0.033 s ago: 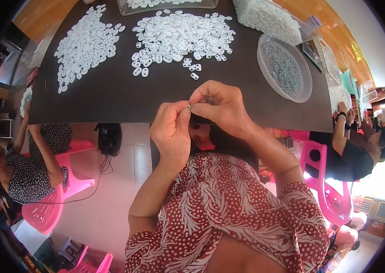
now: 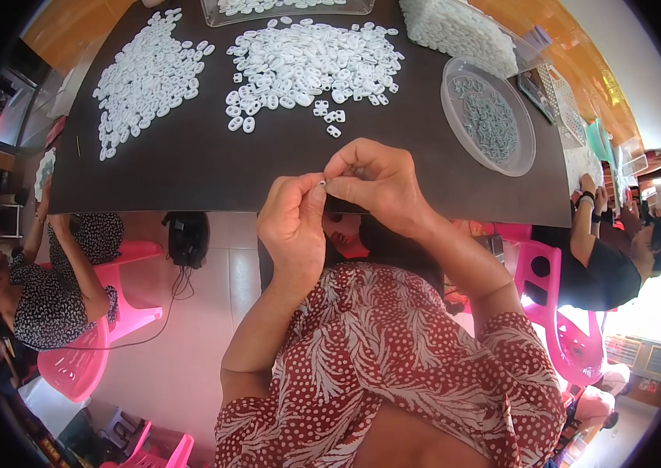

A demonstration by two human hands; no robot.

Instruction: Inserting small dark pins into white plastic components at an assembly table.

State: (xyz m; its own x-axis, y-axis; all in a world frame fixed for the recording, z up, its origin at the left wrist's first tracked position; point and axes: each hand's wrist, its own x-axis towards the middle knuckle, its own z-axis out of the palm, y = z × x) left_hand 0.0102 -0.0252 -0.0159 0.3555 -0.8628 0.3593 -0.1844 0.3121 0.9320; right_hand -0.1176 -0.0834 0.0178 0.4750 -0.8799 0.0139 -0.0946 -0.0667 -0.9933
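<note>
My left hand pinches a small white plastic piece between thumb and forefinger, and only a bit of it shows. Against it, my right hand closes thumb and fingertips; what they hold is hidden. Both hands meet above the near edge of the dark table. Beyond them lies a heap of white oval plastic pieces, several with holes. A few loose white pieces lie between that heap and my hands. On the right, a round clear tray holds many small grey-green metal parts.
Another pile of white oval pieces spreads at the left. Clear containers of white pieces stand at the back, one tipped. A dark flat device lies by the tray. Co-workers sit left and right on pink chairs.
</note>
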